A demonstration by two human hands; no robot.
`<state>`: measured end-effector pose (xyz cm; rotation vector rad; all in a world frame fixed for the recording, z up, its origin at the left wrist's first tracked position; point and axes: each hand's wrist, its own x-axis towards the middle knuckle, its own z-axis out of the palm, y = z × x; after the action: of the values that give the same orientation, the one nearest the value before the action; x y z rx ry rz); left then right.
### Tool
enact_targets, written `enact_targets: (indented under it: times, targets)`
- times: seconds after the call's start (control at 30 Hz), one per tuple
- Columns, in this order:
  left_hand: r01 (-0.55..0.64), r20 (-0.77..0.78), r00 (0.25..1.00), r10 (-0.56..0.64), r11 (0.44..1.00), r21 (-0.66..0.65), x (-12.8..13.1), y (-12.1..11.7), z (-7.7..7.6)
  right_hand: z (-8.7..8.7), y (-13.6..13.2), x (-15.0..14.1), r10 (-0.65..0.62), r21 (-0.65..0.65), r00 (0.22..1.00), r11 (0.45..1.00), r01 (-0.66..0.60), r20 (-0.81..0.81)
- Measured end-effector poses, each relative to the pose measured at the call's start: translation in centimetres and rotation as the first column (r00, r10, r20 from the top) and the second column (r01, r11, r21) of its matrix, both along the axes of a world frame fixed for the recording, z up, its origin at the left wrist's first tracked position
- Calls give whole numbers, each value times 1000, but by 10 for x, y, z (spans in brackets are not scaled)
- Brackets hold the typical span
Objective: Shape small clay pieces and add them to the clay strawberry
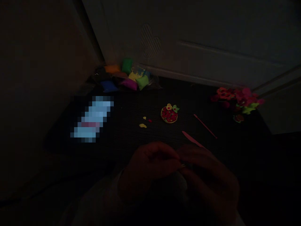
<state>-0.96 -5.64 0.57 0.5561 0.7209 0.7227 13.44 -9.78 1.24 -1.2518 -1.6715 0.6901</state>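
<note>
Both hands meet at the front of the dark table. My left hand (155,161) is closed in a pinch, thumb against index finger. Facing it, my right hand (209,175) is pinched too, its fingertips touching those of the left. Between them a small pale bit of clay (182,165) barely shows; its shape is mostly hidden in the dim light. Beyond the hands lies a round clay piece (169,115) with a yellow rim, red filling and two little flowers. Left of it are yellow clay scraps (142,126) and a red scrap (150,121).
A pink modelling knife (192,138) and a thin pink stick tool (205,126) lie on the right. Clay flowers (242,99) are heaped at far right. Coloured clay packets (127,83) sit at the back left. A lit, blurred screen (92,119) is at left; a wall (199,28) rises behind.
</note>
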Motion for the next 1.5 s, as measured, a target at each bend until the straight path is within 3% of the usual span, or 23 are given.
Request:
enact_targets:
  times: [0.17,0.6,1.23,1.5]
  targets:
    - [15,23,1000,-15,1000,-7,-1,-1,-1,-1,1,-1,1,-1,999,1000,-1,-33]
    - [-4,-43,999,10,991,132,-3,-3,-1,-3,-2,-2,-19,-16,994,1000,18,-110]
    - [17,-204,979,12,990,138,-3,-3,-2,-4,1,-2,0,-23,992,1000,-3,-127]
    - [12,-183,983,9,993,113,-1,-3,-1,-6,2,0,-4,-48,991,999,-2,-137]
